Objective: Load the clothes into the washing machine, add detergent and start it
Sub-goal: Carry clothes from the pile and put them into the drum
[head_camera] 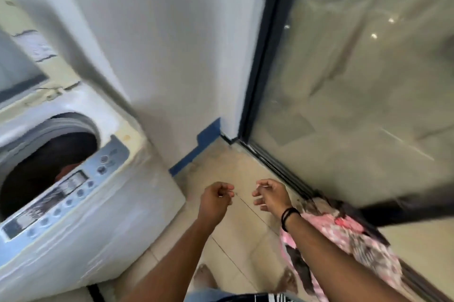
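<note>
A blurred, tilted view looks down into the corner of a small room. The floor (pixel 235 235) is pale beige tile with thin dark grout lines. A plain white wall (pixel 159 43) runs back to the corner, edged at its foot by a strip of blue skirting (pixel 196 151). To the right stands a tall glass door (pixel 356 80) in a dark frame, its pane full of hazy reflections and small bright spots; what lies behind it cannot be made out.

At the left stands a white top-loading washer (pixel 98 215), its casing yellowed and scuffed. Its lid (pixel 22 60) is raised and cut off by the picture's edge. The round drum opening is dark, and a reddish piece of clothes (pixel 66 171) shows just inside it, mostly hidden in shadow. Along the front edge runs a grey control panel (pixel 63 193) with rows of small round buttons; its labels are smeared beyond reading.

Two bare forearms reach forward over the floor. The left hand (pixel 216 199) is loosely curled with fingers drawn in, gripping nothing. The right hand (pixel 271 194) is also half curled and empty, and a black band (pixel 288 218) circles its wrist. The hands are near each other but apart.

On the floor by the door, under the right forearm, lies a crumpled pink patterned cloth (pixel 348 240), with a dark cloth (pixel 405 208) beyond it. Bare toes and a denim hem show at the bottom edge.
</note>
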### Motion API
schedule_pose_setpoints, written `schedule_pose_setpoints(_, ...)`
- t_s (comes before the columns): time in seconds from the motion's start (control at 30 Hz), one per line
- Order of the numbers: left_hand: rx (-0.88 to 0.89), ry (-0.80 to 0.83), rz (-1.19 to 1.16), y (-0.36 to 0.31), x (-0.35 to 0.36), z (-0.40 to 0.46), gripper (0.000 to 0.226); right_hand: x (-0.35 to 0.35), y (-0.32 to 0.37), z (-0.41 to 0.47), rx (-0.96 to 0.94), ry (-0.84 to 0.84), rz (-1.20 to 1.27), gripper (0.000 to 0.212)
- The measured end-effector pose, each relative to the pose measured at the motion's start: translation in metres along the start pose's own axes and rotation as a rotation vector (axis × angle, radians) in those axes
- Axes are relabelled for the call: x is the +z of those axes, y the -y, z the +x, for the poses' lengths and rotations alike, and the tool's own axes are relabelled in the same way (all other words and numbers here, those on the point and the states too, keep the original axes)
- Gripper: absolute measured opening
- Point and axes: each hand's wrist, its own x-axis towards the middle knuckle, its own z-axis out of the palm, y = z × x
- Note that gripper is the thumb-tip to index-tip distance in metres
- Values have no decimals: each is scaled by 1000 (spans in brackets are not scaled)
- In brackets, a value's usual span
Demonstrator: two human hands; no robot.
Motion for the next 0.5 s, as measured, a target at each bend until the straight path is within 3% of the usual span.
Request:
schedule_pose_setpoints(0.2, -8, 292, 338, -1, 145, 3, 12, -135, -99, -15, 200, -190, 220, 20)
schedule_pose_setpoints(0.5, -184, 580, 823, 72, 325, -9, 11, -288, -301, -13, 498, -370, 344, 10)
